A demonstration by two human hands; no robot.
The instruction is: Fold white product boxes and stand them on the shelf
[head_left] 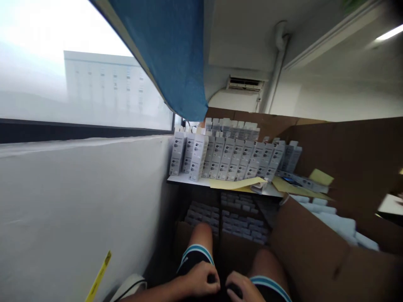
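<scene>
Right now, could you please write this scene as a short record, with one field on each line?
Left hand: left hand, curled, low over the lap; no held item visible
Right hand: right hand, also curled, beside the left
Nearest to hands: dark shorts
Table: white table ahead, bearing upright white boxes and yellow sheets
Right side: open brown carton with white items
Left side: window above a white wall

Blue curtain (166, 50), white pipe (277, 69)
</scene>
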